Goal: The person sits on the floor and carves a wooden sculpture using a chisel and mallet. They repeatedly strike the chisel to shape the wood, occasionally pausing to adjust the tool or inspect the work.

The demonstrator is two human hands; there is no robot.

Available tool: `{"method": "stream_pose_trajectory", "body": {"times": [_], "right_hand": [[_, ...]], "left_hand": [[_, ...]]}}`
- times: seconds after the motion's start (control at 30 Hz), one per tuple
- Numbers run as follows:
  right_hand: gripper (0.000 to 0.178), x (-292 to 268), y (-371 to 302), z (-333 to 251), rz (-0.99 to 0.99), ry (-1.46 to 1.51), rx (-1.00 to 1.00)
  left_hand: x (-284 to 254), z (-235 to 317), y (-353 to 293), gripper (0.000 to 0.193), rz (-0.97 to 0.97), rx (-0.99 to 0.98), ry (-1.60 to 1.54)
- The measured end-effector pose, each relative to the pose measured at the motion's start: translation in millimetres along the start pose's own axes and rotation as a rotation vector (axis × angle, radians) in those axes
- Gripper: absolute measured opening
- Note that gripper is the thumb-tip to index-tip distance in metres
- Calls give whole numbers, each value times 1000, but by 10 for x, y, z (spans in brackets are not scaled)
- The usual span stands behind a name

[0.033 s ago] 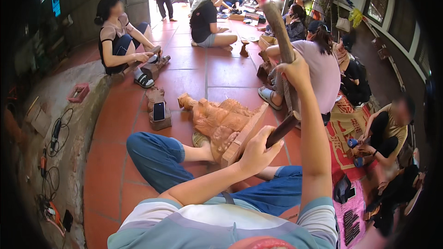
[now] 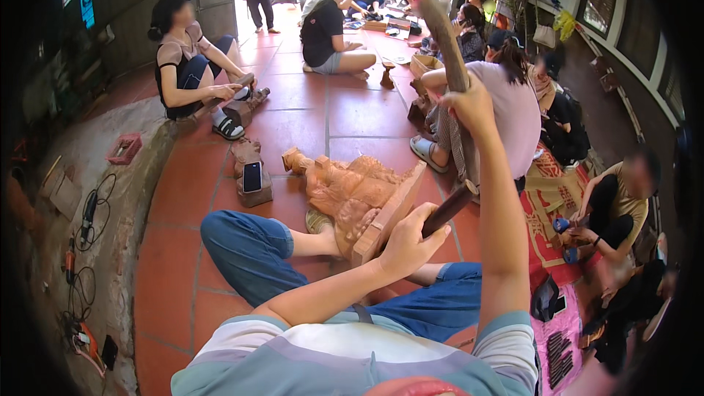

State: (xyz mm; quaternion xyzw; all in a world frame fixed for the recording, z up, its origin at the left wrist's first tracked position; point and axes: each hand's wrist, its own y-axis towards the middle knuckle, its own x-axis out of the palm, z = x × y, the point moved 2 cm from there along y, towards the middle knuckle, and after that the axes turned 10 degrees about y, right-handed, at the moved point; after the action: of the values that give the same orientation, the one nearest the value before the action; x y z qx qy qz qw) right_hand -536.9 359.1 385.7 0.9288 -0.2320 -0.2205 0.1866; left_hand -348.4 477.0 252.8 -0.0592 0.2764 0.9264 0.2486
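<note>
Tiles [image 2: 308, 114] of red-brown clay cover the floor where the person sits cross-legged in blue jeans [image 2: 249, 257]. Against the shins lies a pale wooden carving [image 2: 352, 194], a figure on its side with its flat base [image 2: 389, 216] turned toward the person. Other people sit around the floor, one at the left rear bent over a wooden block [image 2: 238, 111], others at the right on a patterned mat [image 2: 546, 198].

Above the carving, the right hand [image 2: 469, 106] is raised and closed around a wooden mallet [image 2: 444, 40], whose thick head points up and away. Lower down, the left hand [image 2: 407, 246] is wrapped around the dark handle of a chisel [image 2: 449, 209]; the hand rests just beside the base, and the chisel slants up to the right past the base's edge. Its tip cannot be made out.

Left of the carving stands a small wooden block [image 2: 251, 172] with a phone [image 2: 252, 176] lying on it, screen up. Farther left, on a grey concrete ledge [image 2: 110, 198], lie a red tray [image 2: 123, 148] and several black cables [image 2: 84, 220].
</note>
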Motion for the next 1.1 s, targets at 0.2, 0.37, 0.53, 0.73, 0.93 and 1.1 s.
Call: {"method": "stream_pose_trajectory", "body": {"times": [0.2,0.37,0.53,0.73,0.93,1.1], "right_hand": [[31,-193,925,-151,-63,-436,197],[27,-285,1299,-304,94,-360,-45],[39,-108,991,-170,-37,-558,-6],[34,253,-671,2013,-67,-803,20],[42,629,-1907,2909,-217,-753,347],[29,601,-1625,2699,-323,-779,271]], "left_hand": [[289,-90,-81,15,-243,73,-133],[141,13,-28,17,-217,103,-176],[149,-24,-26,18,-279,26,-256],[371,16,-103,20,-375,118,-369],[594,41,-526,37,-690,127,-290],[663,143,-564,42,-722,71,-299]]}}
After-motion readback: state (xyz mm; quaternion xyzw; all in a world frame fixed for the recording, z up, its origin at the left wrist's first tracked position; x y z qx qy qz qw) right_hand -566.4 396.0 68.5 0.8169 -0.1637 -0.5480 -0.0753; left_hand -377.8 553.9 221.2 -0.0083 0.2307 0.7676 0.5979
